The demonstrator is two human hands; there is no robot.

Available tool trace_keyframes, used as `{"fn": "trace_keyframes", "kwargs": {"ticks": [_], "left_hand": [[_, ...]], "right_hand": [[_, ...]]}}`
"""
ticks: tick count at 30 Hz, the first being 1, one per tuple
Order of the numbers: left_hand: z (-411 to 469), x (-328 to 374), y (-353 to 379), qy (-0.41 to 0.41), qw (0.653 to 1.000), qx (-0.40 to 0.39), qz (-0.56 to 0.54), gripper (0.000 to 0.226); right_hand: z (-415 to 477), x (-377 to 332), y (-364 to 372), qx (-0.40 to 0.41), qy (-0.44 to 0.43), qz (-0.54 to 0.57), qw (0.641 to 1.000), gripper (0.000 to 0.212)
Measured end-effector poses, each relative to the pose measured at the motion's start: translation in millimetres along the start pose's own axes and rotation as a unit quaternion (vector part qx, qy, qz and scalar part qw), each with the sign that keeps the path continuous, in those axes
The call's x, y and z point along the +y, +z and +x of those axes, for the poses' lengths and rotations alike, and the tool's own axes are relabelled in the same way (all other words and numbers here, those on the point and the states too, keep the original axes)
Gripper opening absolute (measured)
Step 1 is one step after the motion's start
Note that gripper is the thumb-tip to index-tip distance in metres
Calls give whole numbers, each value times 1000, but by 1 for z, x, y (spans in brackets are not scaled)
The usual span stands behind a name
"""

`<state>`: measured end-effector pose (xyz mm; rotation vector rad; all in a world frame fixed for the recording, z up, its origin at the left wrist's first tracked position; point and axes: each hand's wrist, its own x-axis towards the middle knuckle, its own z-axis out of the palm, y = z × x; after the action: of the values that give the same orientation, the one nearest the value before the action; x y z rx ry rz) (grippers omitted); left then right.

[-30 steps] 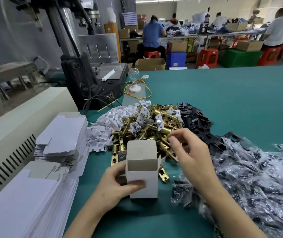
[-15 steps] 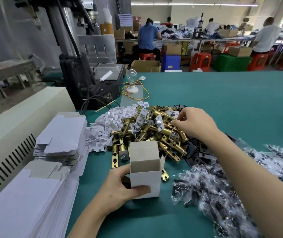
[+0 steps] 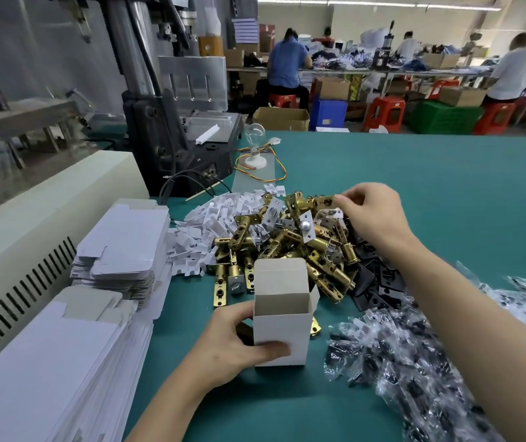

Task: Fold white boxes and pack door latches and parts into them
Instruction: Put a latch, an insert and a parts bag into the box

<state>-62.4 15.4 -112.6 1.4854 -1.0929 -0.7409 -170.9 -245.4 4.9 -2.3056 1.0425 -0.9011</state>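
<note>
The right grip (image 3: 373, 215) now pinches the flat end of one gold latch (image 3: 314, 202) at the far top of the heap (image 3: 290, 247), thumb and fingertip closed on it. The latch looks a little raised from the rest, but I cannot tell if it is fully free. Half a second ago this grip sat lower on the heap, curled over the latches. A second ago it was at the near side, close to the box. So it has gone across the heap and picked one out. That means the hunt is over, and I think the next bit is to bring the latch back and drop it in. The left grip (image 3: 239, 342) holds the box (image 3: 282, 327), thumb on the front and fingers round the back, the same as in the earlier pictures. The box stands up on the counter (image 3: 430, 186), right in front of the heap, with its top open and its flap up at the back. I cannot see its bottom, so I cannot tell if anything is inside. Black plates (image 3: 379, 282) lie to the right of the heap. Clear bags (image 3: 414, 362) of parts lie nearer on the right, and flat boxes (image 3: 121, 244) are stacked on the left.
</note>
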Motion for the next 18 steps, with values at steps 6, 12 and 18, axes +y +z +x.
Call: {"fn": "trace_keyframes", "kwargs": {"ticks": [6, 12, 18], "left_hand": [[-2, -1, 1, -6, 1000, -5, 4, 44], [0, 2, 1, -14, 1000, -2, -6, 41], [0, 1, 2, -23, 999, 4, -25, 40]], "right_hand": [[1, -34, -34, 78, -98, 47, 991, 16], [-49, -57, -79, -103, -152, 194, 963, 8], [-90, -46, -67, -170, -166, 98, 966, 9]]}}
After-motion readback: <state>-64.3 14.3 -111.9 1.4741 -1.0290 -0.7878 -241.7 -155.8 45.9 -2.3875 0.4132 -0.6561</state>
